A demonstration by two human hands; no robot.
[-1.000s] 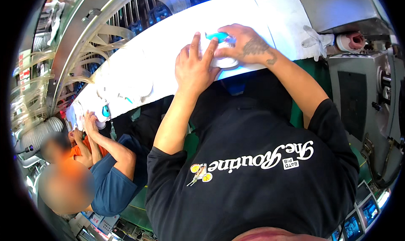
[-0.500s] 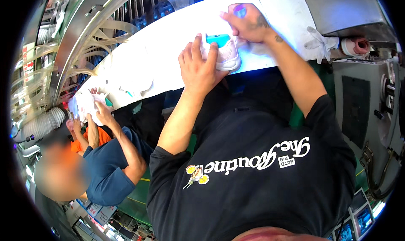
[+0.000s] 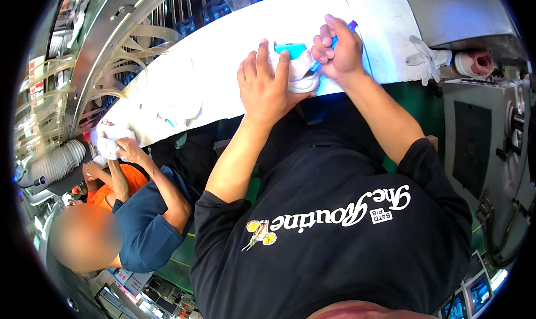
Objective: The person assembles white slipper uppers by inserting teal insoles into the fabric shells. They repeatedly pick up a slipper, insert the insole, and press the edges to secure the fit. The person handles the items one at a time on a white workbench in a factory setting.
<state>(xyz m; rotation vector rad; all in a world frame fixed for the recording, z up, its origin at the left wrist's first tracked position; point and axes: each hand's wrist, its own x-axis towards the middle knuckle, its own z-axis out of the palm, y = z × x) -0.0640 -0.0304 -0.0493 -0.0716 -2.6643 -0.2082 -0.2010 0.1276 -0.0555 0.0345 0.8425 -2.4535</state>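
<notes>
A pale pink and white sneaker [image 3: 304,84] with a turquoise insole showing inside rests at the near edge of the white table [image 3: 234,45]. My left hand [image 3: 262,87] grips it from the left, its fingers spread over the upper and the thumb low by the sole. In my right hand [image 3: 341,51] is a slim blue stick-like tool [image 3: 316,66] with a dark purplish end, held in curled fingers. Its lower end reaches the sneaker's right side, and whether it touches I cannot tell. Blue light falls on the table there.
At the right lie a white glove [image 3: 423,59] and another shoe [image 3: 473,63], beside a grey metal housing [image 3: 460,17]. A co-worker in a dark blue shirt [image 3: 148,218] handles a white item farther left, near clear hoses [image 3: 111,67]. Someone in orange sits beyond.
My right hand has turned over and come down, bringing the blue tool's end to the sneaker's side. My left hand and the sneaker stay nearly still. The co-worker's hands have shifted.
</notes>
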